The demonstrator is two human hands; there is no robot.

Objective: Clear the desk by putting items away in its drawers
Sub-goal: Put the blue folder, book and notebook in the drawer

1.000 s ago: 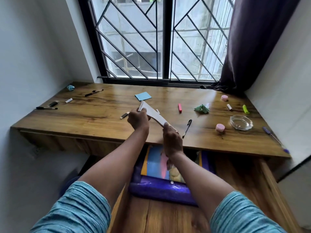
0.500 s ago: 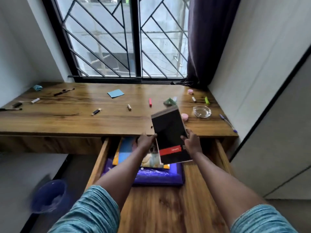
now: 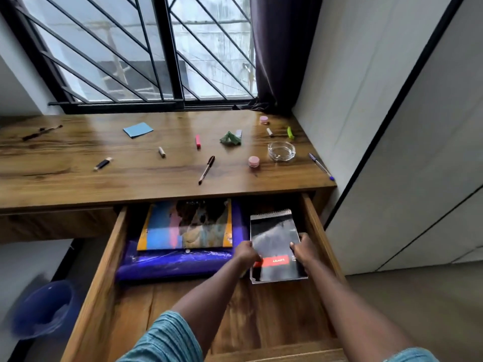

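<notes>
Both my hands hold one black notebook (image 3: 274, 241). My left hand (image 3: 247, 253) grips its left edge and my right hand (image 3: 304, 250) grips its right edge, with the fingers of each curled over the cover near the red band. The notebook is down inside the open drawer (image 3: 104, 257), in its right part, with the spiral binding at the far end. I cannot tell whether it already rests on the drawer bottom.

Just left of it lies a purple folder (image 3: 172, 265), and a colourful book (image 3: 183, 226) lies flat on top of that.

Above the drawer, the table (image 3: 78, 184) carries small things spread well apart. A black pen (image 3: 206, 169) lies nearest the front edge, with a pink jar (image 3: 253, 161) to its right and a glass ashtray (image 3: 281, 151) beyond that. A blue pen (image 3: 321, 166) lies along the right edge. Farther back are a pink marker (image 3: 198, 141), a crumpled green paper (image 3: 230, 139), a blue notepad (image 3: 138, 130), a second pink jar (image 3: 264, 119) and a green clip (image 3: 290, 132).

A dark curtain (image 3: 277, 61) hangs at the right of the window, and a blue bucket (image 3: 44, 309) stands on the floor to the left.
</notes>
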